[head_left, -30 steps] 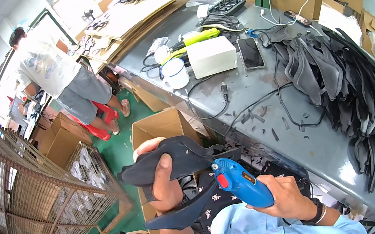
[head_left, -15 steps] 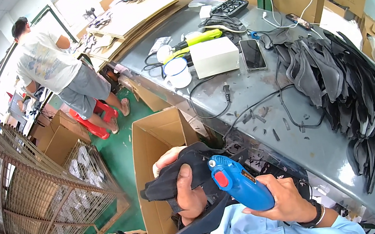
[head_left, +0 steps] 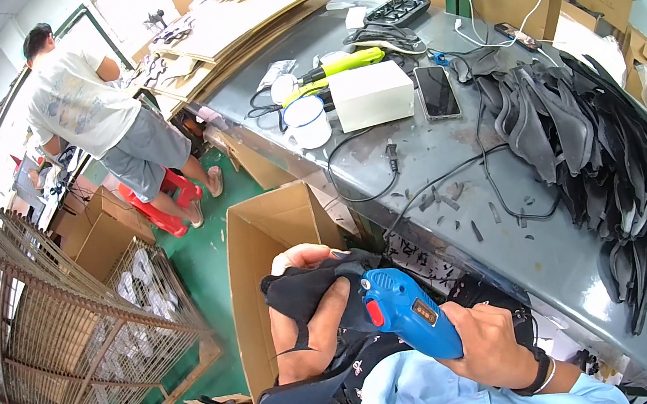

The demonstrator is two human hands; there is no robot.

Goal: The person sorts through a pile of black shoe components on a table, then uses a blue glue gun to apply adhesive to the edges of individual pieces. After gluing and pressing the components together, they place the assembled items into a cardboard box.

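Observation:
A black padded fabric piece (head_left: pixel 298 291) with curved, wing-like ends is held over an open cardboard box (head_left: pixel 245 246). My left hand (head_left: pixel 320 331) is closed on it, thumb on top and fingers behind. One long flap (head_left: pixel 306 397) of black material hangs below that wrist. My right hand (head_left: pixel 491 341) is wrapped round a blue cordless power tool (head_left: pixel 415 316) with a red button and a small display. The tool's front end is up against the black piece, and its working tip cannot be made out.
On the grey table (head_left: pixel 515 255) lie dark offcuts, cables, a phone (head_left: pixel 437 92), a white box (head_left: pixel 372 95), a white mug (head_left: pixel 307 123) and a heap of black padded pieces (head_left: pixel 579 131). A wire cage (head_left: pixel 60 326) stands left. Another person (head_left: pixel 96 112) stands beyond it.
My left hand has turned the black piece, and its lower flap has swung left and down. The blue tool has tilted slightly and stays in my right hand.

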